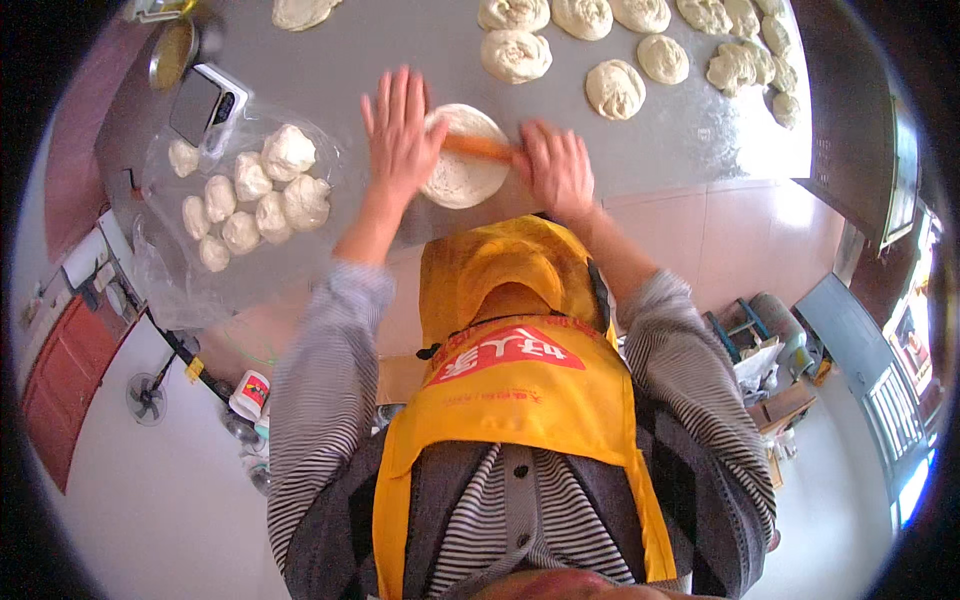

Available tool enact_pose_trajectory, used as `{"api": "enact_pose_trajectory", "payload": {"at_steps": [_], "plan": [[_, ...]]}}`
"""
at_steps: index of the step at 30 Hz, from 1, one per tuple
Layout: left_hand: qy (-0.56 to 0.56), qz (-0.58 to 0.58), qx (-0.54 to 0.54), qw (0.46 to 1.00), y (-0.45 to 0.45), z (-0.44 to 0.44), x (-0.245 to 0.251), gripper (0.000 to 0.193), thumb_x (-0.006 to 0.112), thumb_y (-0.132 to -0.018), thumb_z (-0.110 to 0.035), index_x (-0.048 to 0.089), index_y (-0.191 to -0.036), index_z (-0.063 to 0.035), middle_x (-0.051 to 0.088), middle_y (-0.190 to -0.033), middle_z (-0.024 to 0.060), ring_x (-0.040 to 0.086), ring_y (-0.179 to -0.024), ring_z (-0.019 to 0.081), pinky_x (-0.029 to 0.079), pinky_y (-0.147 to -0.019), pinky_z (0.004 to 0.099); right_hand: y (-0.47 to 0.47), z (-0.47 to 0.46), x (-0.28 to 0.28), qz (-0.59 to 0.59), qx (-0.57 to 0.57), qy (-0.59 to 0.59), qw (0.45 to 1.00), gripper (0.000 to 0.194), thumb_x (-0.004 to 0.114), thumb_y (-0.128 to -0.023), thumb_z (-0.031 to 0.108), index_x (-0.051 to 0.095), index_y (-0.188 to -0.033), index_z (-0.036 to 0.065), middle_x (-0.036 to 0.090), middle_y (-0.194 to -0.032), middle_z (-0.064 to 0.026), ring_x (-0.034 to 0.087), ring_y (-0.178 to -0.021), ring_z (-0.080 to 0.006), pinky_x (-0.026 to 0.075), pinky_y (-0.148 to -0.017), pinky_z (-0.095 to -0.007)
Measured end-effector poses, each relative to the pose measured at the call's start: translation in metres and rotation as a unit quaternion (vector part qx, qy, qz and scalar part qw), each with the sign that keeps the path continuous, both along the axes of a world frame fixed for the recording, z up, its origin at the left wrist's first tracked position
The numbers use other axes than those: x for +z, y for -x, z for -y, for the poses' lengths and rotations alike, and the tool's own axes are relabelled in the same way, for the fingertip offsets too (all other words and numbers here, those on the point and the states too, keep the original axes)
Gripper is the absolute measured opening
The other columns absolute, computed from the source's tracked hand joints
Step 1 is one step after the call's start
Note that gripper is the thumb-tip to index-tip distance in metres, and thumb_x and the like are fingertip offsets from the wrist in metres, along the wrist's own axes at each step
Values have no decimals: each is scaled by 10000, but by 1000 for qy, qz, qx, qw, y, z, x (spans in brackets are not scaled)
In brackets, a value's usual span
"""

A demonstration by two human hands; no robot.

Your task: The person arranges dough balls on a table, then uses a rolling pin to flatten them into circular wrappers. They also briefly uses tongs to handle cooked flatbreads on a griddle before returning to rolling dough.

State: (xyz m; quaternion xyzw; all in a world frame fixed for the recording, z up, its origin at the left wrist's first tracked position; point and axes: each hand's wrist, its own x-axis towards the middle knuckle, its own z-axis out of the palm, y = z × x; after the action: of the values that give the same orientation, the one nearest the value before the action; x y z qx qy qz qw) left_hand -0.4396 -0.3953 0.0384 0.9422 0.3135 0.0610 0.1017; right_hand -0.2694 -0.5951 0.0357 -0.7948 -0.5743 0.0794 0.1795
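A flattened round of dough (pixel 466 180) lies on the metal worktop (pixel 420 37) near its front edge. Across its upper part runs a wooden rolling pin (pixel 478 147). At the pin's left end is my left hand (pixel 399 135), its fingers stretched out and spread; whether the palm presses on the pin is hidden. My right hand (pixel 556 166), blurred, has its fingers bent over the pin's right end. To the left, several dough balls (pixel 253 177) rest on a clear plastic sheet (pixel 161 255). Shaped dough rounds (pixel 615 89) are spread over the worktop to the right.
A digital scale (pixel 206 106) stands at the left behind the dough balls, with a metal bowl (pixel 172 55) beyond it. More dough pieces (pixel 731 69) sit near the worktop's right end. The worktop's front edge runs just before my yellow apron (pixel 517 390).
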Motion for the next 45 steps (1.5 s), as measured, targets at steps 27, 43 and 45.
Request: {"api": "enact_pose_trajectory", "payload": {"at_steps": [27, 43, 45], "plan": [[344, 45, 330, 878, 39, 75, 13, 281, 746, -853, -255, 665, -953, -4, 692, -895, 224, 684, -894, 447, 533, -798, 518, 11, -88, 6, -41, 41, -16, 998, 337, 754, -851, 158, 695, -1174, 81, 664, -971, -166, 665, -937, -401, 546, -842, -499], [512, 223, 373, 741, 46, -177, 49, 403, 654, -995, -170, 531, -1330, 17, 657, -1165, 198, 698, -1036, 276, 638, -792, 402, 12, -262, 53, -308, -109, 55, 944, 367, 727, -887, 300, 677, -1090, 0, 718, -944, -253, 718, -949, -413, 549, -820, -472], [30, 78, 253, 964, 60, -177, 8, 395, 646, -981, -162, 554, -1318, 22, 662, -1152, 244, 678, -1057, 391, 577, -893, 464, 4, -256, 45, -284, -112, 48, 951, 364, 736, -887, 306, 680, -1091, 9, 708, -908, -224, 694, -894, -360, 544, -803, -447]]}}
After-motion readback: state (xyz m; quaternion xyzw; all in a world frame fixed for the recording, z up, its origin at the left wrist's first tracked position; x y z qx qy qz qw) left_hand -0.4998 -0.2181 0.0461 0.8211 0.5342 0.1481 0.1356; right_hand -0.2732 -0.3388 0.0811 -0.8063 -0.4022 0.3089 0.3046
